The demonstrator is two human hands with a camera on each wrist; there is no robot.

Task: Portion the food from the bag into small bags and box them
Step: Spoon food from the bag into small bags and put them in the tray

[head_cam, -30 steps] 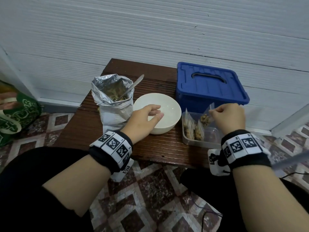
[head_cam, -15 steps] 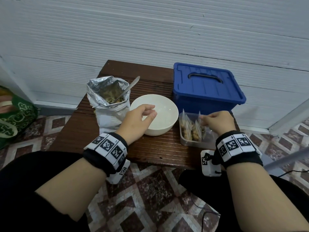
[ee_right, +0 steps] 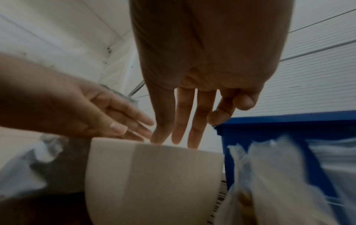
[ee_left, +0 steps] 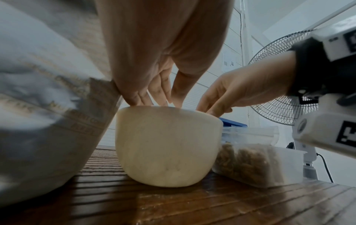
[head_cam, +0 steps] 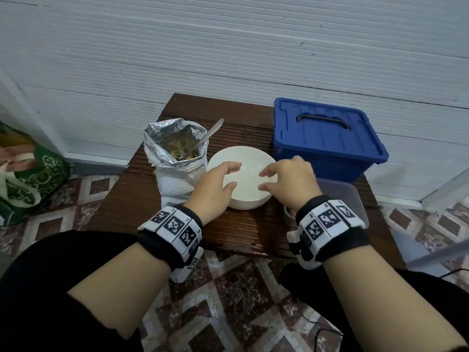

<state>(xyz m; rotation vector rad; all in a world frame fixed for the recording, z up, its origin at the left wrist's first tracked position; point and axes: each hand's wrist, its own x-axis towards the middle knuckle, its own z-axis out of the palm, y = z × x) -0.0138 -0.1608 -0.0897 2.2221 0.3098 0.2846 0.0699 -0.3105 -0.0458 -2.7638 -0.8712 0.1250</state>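
Both the left hand [head_cam: 215, 184] and the right hand [head_cam: 289, 181] hover with relaxed, spread fingers over the white bowl [head_cam: 242, 174] at frame centre, holding nothing. Left of it stands the opened foil bag [head_cam: 175, 158] of brownish food with a spoon [head_cam: 205, 139] inside; its blurred printing is unreadable. At right, the clear box [ee_left: 269, 166] holds filled small bags [ee_left: 244, 161].

A white bowl [head_cam: 243, 174] is seen on a dark brown slatted table [head_cam: 228, 229], a silver foil bag [head_cam: 175, 158] beside it, a blue box [head_cam: 327, 138] behind; maroon-and-white diamonds pattern the floor [head_cam: 228, 295].
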